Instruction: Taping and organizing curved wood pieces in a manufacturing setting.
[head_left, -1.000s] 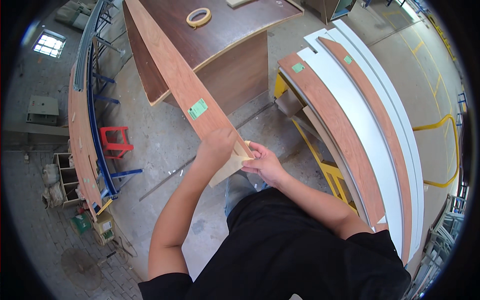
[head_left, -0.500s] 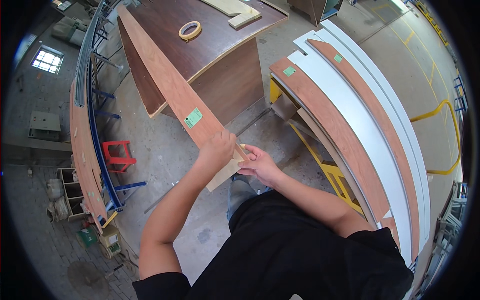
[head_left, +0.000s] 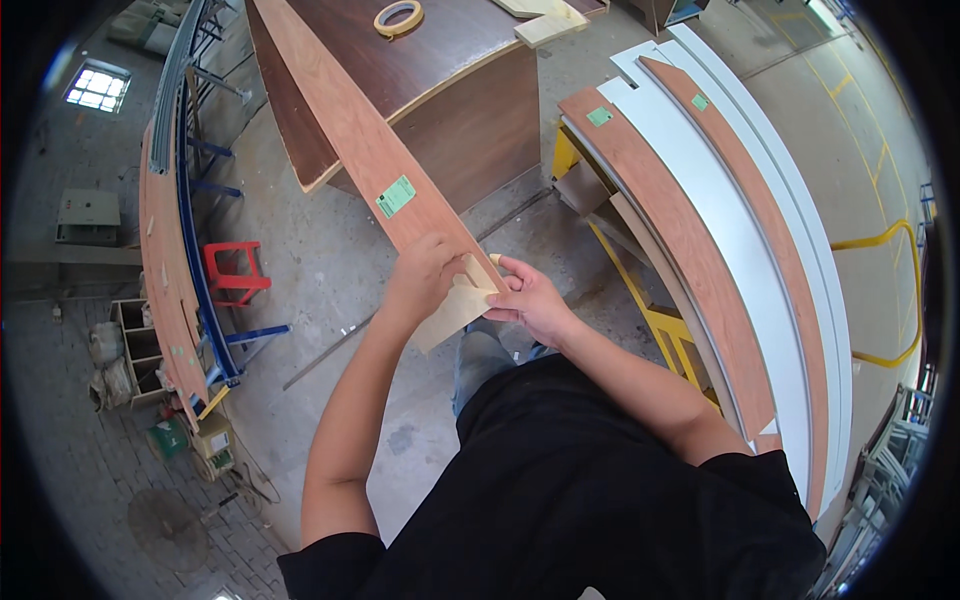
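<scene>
A long reddish wood-grain board (head_left: pixel 355 120) with a green label (head_left: pixel 396 196) slants from the brown table toward me. At its near end is a pale beige, paper-like piece (head_left: pixel 452 318), its lower corner hanging out past the board. My left hand (head_left: pixel 425 283) is closed over the board's end, fingertips pinched at the upper edge of the beige piece; the fingers partly hide the contact. My right hand (head_left: pixel 537 305) grips the board's near right corner, thumb on the beige piece and index finger along the side. A pale wrap covers that index fingertip.
A roll of tan tape (head_left: pixel 398 20) and pale wood pieces (head_left: pixel 550 27) lie on the dark brown table (head_left: pixel 450 45). To the right, white and wood-grain panels (head_left: pixel 690 200) rest on a yellow stand (head_left: pixel 665 330). A red stool (head_left: pixel 237 273) stands left, beside a blue rack (head_left: pixel 200 280).
My left hand has drawn slightly left from the right one, uncovering more of the beige piece. The right hand keeps its grip at the corner. The whole view has shifted a little.
</scene>
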